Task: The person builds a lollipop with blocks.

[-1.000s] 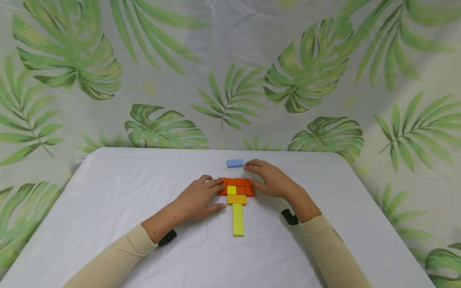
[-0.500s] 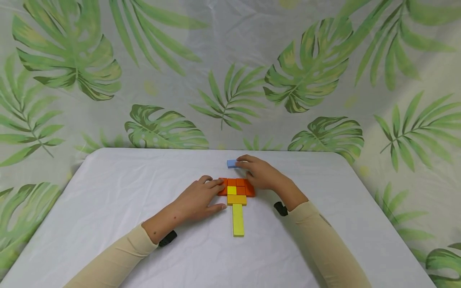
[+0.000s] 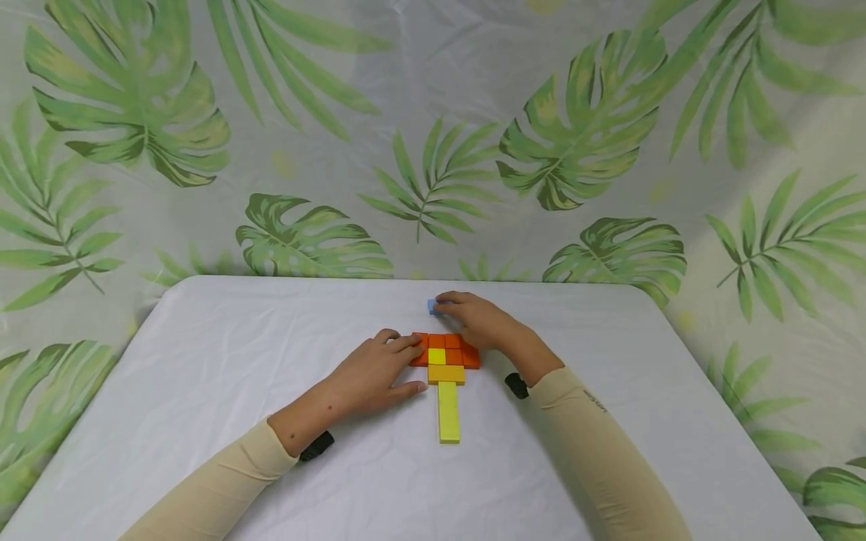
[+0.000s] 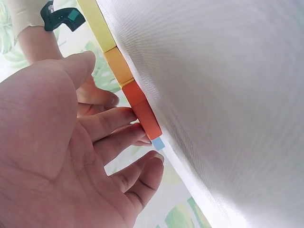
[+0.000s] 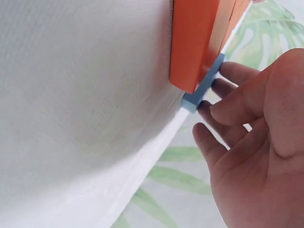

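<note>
My left hand [image 3: 365, 376] rests its fingertips on the left orange-red block [image 3: 422, 359], its thumb apart beside the stem of the block figure. Several orange-red blocks [image 3: 436, 341] lie flat together round a small yellow square block [image 3: 437, 357]. Below them sit an amber block [image 3: 446, 374] and a long yellow block [image 3: 449, 413]. Beyond the group, my right hand [image 3: 487, 324] reaches over a blue block [image 3: 431, 306] and covers most of it. In the right wrist view, fingertips touch the blue block [image 5: 204, 90], while the thumb stays off it.
A white cloth covers the table [image 3: 237, 338]. Its far edge lies just beyond the blue block, with a leaf-print curtain [image 3: 433, 135] behind. Dark wrist devices [image 3: 517, 385] sit under both forearms.
My right hand has moved left and slightly away from me, from beside the blue block to over it. The left hand and the laid blocks keep their places.
</note>
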